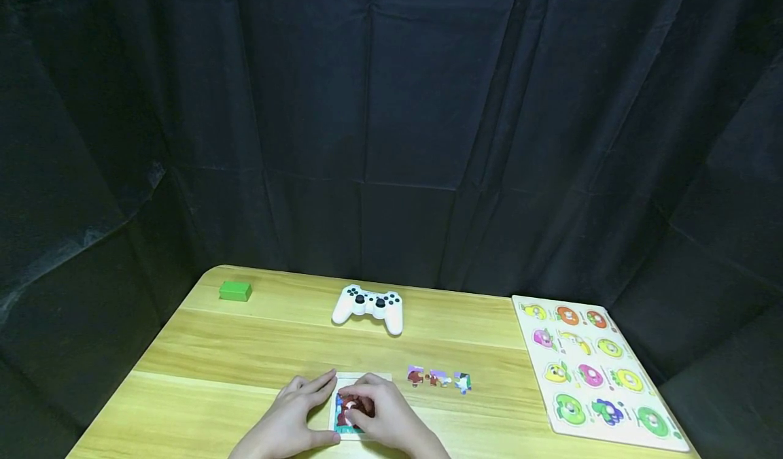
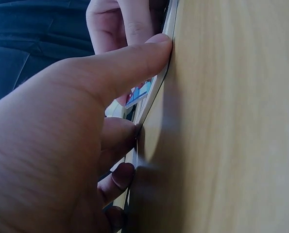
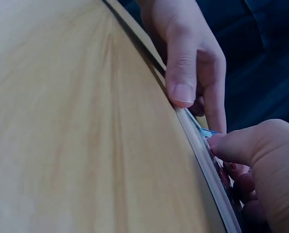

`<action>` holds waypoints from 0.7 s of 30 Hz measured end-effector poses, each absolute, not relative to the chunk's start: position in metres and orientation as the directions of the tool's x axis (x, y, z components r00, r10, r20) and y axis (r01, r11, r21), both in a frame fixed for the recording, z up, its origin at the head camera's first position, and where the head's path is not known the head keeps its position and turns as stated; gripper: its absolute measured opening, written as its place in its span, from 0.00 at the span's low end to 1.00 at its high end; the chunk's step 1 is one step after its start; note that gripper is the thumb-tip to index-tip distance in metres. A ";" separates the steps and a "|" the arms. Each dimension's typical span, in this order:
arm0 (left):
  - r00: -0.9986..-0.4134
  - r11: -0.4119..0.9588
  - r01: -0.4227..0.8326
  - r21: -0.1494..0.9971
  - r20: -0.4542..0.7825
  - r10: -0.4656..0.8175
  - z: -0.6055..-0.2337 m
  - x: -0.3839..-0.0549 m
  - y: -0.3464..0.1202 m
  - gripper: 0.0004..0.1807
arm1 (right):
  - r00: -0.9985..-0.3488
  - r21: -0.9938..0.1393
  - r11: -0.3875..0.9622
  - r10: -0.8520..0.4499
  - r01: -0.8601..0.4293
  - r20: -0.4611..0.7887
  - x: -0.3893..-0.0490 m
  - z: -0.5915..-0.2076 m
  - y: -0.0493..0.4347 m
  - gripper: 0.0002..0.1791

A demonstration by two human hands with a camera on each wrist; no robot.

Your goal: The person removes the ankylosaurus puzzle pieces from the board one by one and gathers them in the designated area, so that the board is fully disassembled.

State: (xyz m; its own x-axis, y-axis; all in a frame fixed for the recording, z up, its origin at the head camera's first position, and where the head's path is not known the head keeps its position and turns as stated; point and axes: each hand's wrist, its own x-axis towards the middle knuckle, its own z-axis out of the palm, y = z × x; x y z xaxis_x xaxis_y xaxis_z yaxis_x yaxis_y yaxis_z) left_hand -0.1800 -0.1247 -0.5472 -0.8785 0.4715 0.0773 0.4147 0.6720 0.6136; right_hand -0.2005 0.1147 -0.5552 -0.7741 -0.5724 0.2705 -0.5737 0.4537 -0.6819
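Observation:
A small jigsaw puzzle (image 1: 344, 423) with a red and blue picture lies in a white-edged tray (image 1: 361, 376) near the table's front. My left hand (image 1: 293, 415) rests along the tray's left side, thumb at the lower corner and index finger at the upper one, fingers fairly straight. Over the picture, my right hand (image 1: 391, 411) has bent fingers and pinches a dark red puzzle piece (image 1: 366, 404), largely covered by the fingers. In the left wrist view, a blue-edged part of the picture (image 2: 140, 92) stands slightly above the tray's rim.
Several loose puzzle pieces (image 1: 438, 378) lie right of the tray. Behind stands a white game controller (image 1: 368, 304); a green block (image 1: 235, 291) sits at the far left. A fruit peg board (image 1: 544, 367) covers the table's right end. Dark curtains (image 1: 391, 105) surround the table.

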 end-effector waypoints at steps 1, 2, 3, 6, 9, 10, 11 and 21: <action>-0.878 0.672 0.414 0.614 0.075 0.473 -0.547 -0.180 -0.125 0.52 | -0.774 -0.686 0.451 -0.574 -0.571 0.268 -0.200 -0.555 0.115 0.15; -0.878 0.672 0.413 0.614 0.073 0.473 -0.548 -0.180 -0.125 0.52 | -0.775 -0.689 0.449 -0.573 -0.569 0.266 -0.200 -0.555 0.115 0.16; -0.878 0.671 0.413 0.616 0.073 0.474 -0.548 -0.180 -0.125 0.52 | -0.776 -0.691 0.450 -0.572 -0.566 0.264 -0.200 -0.554 0.115 0.16; -0.877 0.671 0.418 0.613 0.080 0.473 -0.549 -0.180 -0.126 0.52 | -0.787 -0.695 0.462 -0.565 -0.550 0.248 -0.200 -0.553 0.113 0.16; -0.877 0.674 0.427 0.603 0.094 0.471 -0.550 -0.180 -0.126 0.53 | -0.797 -0.670 0.499 -0.552 -0.550 0.243 -0.198 -0.550 0.109 0.15; -0.877 0.677 0.432 0.596 0.101 0.470 -0.550 -0.180 -0.126 0.52 | -0.799 -0.658 0.510 -0.547 -0.554 0.249 -0.198 -0.550 0.107 0.14; -0.877 0.678 0.434 0.594 0.104 0.470 -0.550 -0.180 -0.126 0.52 | -0.801 -0.644 0.522 -0.541 -0.559 0.257 -0.197 -0.550 0.106 0.14; -0.873 0.679 0.442 0.586 0.108 0.475 -0.550 -0.179 -0.126 0.52 | -0.814 -0.655 0.499 -0.456 -0.568 0.359 -0.196 -0.558 0.102 0.10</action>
